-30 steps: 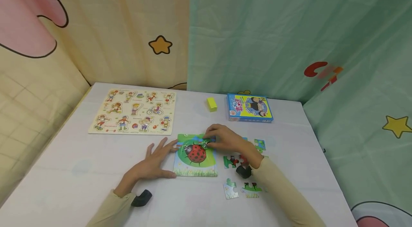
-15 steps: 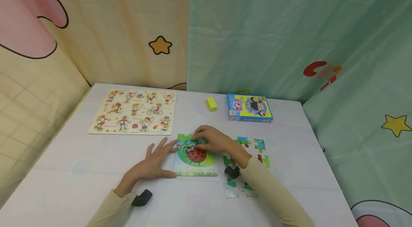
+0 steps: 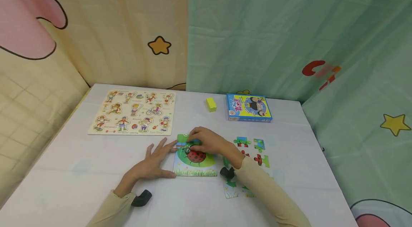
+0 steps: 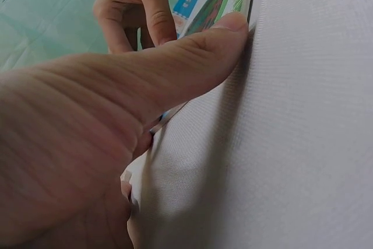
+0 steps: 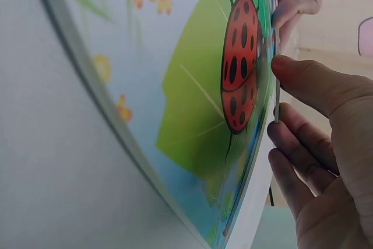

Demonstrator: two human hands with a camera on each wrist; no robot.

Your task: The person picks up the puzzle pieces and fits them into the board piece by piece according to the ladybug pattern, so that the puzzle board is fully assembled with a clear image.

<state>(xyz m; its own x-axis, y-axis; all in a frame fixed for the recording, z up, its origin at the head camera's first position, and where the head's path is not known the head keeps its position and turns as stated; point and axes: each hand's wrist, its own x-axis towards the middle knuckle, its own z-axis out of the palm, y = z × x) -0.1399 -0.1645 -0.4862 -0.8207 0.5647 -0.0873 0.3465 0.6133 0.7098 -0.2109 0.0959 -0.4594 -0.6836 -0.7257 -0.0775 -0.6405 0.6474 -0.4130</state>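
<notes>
A square puzzle board (image 3: 195, 173) with a red ladybug on a green leaf lies flat on the table. My left hand (image 3: 152, 164) rests beside its left side, fingers spread, with the thumb (image 4: 230, 24) and a fingertip touching the edge. Over the upper part of the picture, my right hand (image 3: 210, 142) pinches a thin puzzle piece (image 5: 277, 98) between thumb and fingers. That piece shows edge-on in the right wrist view, close over the board. Several loose puzzle pieces (image 3: 259, 144) lie to the right, some hidden under the right forearm.
A wooden peg board (image 3: 132, 112) with cartoon children lies at the back left. Further right stand a yellow block (image 3: 211, 104) and a blue and yellow box (image 3: 249, 108). Curtains (image 3: 244, 34) hang behind the white-covered table (image 3: 80, 191).
My right hand has moved left across the upper part of the ladybug board with the puzzle piece, uncovering more loose pieces. My left hand has stayed in place.
</notes>
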